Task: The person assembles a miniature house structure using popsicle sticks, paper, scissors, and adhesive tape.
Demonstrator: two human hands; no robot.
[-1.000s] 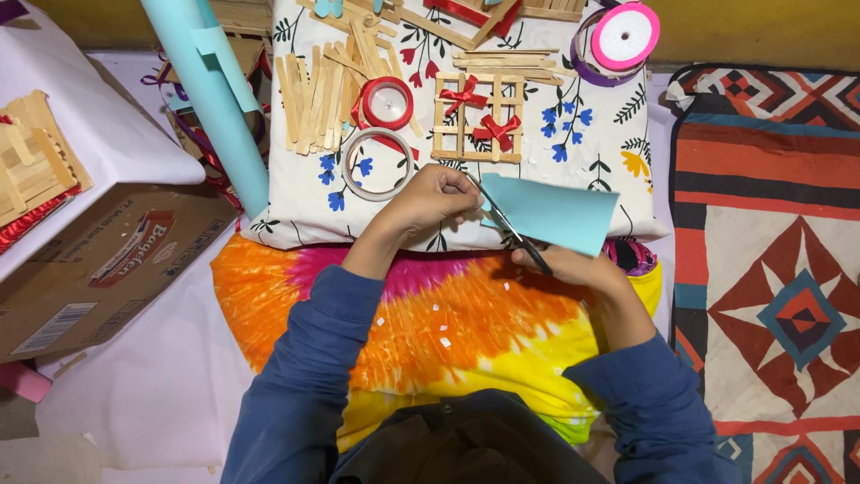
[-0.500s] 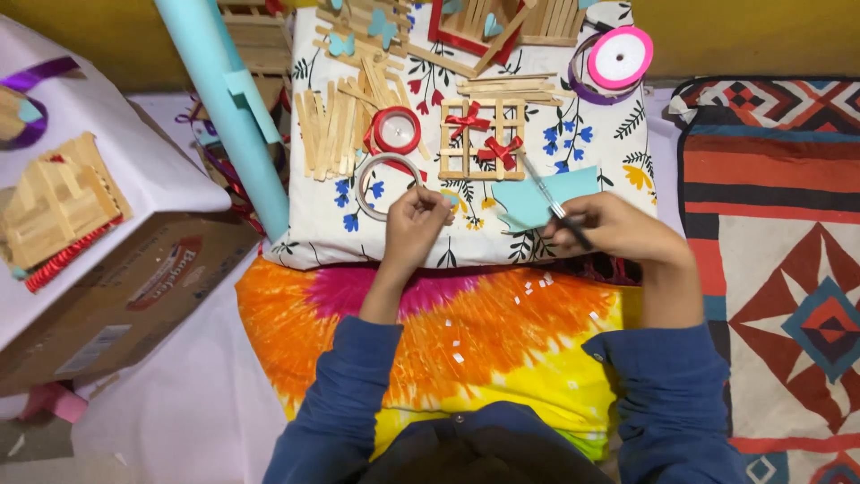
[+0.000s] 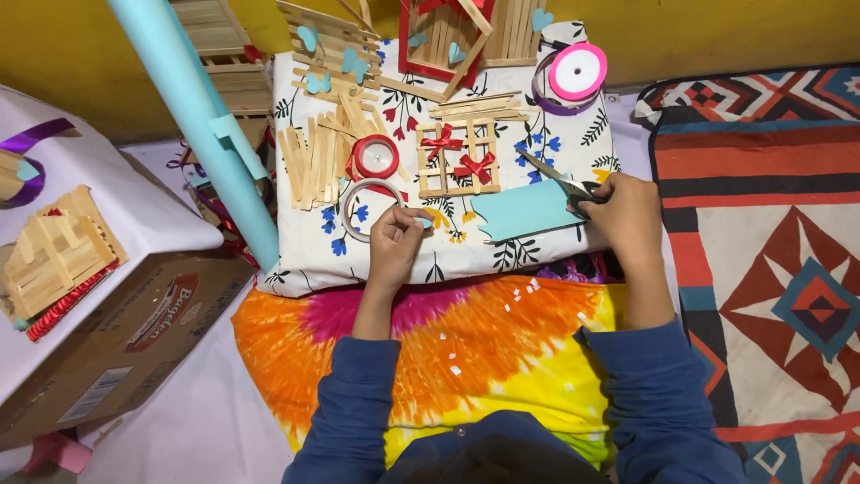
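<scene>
On the floral cloth (image 3: 555, 143), the right hand (image 3: 627, 215) grips metal scissors (image 3: 557, 178) shut; the left hand (image 3: 394, 242) pinches a small blue paper scrap (image 3: 423, 222).

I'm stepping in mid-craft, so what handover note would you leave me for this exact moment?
Left hand: pinches a small light-blue cutout over the floral cloth, beside the clear tape ring.
Right hand: holds scissors, next to the light-blue paper sheet lying on the cloth.
Done: one small piece is cut; blue hearts already sit on the stick houses at the back.
Left: the cutout is not yet stuck anywhere; the stick frame with red bows carries no blue pieces.
</scene>
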